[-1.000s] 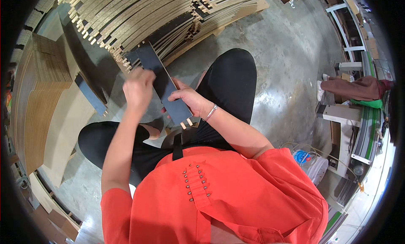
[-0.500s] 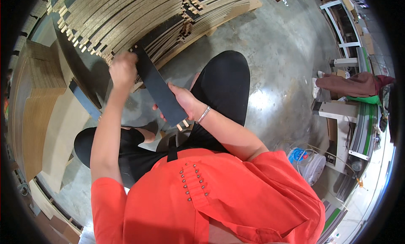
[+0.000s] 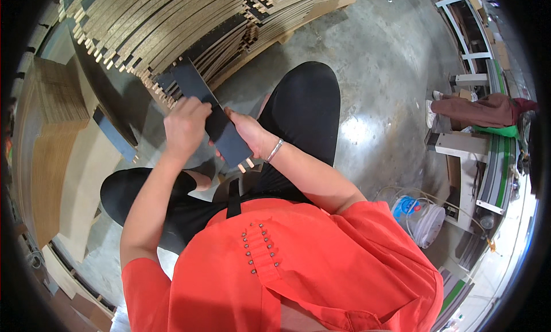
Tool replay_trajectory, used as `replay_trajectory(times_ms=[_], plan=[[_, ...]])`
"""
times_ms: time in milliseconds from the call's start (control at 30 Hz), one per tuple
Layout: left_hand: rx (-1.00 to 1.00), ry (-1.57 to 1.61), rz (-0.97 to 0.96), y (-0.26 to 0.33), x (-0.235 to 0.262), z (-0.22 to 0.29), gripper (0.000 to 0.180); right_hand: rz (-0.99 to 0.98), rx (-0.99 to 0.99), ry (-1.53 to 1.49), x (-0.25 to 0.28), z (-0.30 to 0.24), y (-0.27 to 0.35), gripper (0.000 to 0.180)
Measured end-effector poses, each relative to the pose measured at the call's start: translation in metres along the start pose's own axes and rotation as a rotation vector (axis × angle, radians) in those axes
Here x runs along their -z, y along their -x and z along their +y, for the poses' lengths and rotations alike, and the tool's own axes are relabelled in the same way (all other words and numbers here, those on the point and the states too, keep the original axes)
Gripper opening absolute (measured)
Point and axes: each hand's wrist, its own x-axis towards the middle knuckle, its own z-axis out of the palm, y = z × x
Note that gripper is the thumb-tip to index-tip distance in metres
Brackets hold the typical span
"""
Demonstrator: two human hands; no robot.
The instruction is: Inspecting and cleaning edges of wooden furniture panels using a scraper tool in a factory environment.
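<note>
Fingers, right hand [image 3: 252,135]: clamping on the dark narrow panel [image 3: 225,135], wrapping under it from its right long edge; fingertips are peeking out along the left long edge.
Fingers, left hand [image 3: 186,127]: bunching together over the panel's left long edge, around mid-length; whether they are pinching anything, I cannot tell.
Panel's place: slanting above the concrete floor [image 3: 379,91], between the knees, its near end pointing back toward the waist.
Near end: two pale wooden dowels [image 3: 241,168] are jutting out side by side.
Right wrist: wearing a silver bracelet [image 3: 275,150].
Legs: black trousers [image 3: 313,96] are flanking the panel, both knees bending outward.
Far end: overlapping the particleboard stack [image 3: 172,30] in view; whether it is touching, I cannot tell. Dowels are lining the stack's left edge.
Left side: brown sheets [image 3: 54,116] are standing in a thick pile; a blue-grey board [image 3: 115,134] with dowels at its near end is showing just right of them.
Right side: a white bucket [image 3: 433,223] with a blue patch is sitting near a white-legged frame [image 3: 462,148].
Beyond: a co-worker in brown trousers [image 3: 476,111] and white shoes [image 3: 429,114] is standing beside that frame.
</note>
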Motion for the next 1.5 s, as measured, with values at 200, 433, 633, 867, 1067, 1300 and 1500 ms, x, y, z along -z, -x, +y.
replay_trajectory(times_ms=[200,433,633,867,1067,1300,1500], plan=[[0.079,-0.069,0.017,0.006,-0.007,-0.007,0.004,-0.007,-0.017,-0.057,-0.001,-0.001,-0.004,0.055],[0.475,0.104,0.113,0.102,0.098,0.016,0.005,0.055,-0.024,0.218,-0.025,0.033,0.02,0.051],[0.715,-0.049,0.546,0.119,0.139,-0.024,0.006,-0.023,0.122,0.514,-0.085,0.073,-0.121,0.028],[0.822,0.075,0.707,0.127,0.159,-0.022,0.009,-0.107,0.542,0.923,-0.181,0.101,-0.302,0.019],[0.782,0.315,0.753,0.121,0.137,-0.025,0.01,0.012,0.444,0.678,-0.17,0.1,-0.375,0.029],[0.818,0.381,0.756,0.124,0.14,-0.02,0.009,-0.001,0.608,1.165,-0.168,0.067,-0.308,0.033],[0.641,0.237,0.721,0.117,0.126,-0.04,0.007,0.149,1.408,1.051,-0.182,-0.044,-0.092,0.016]])
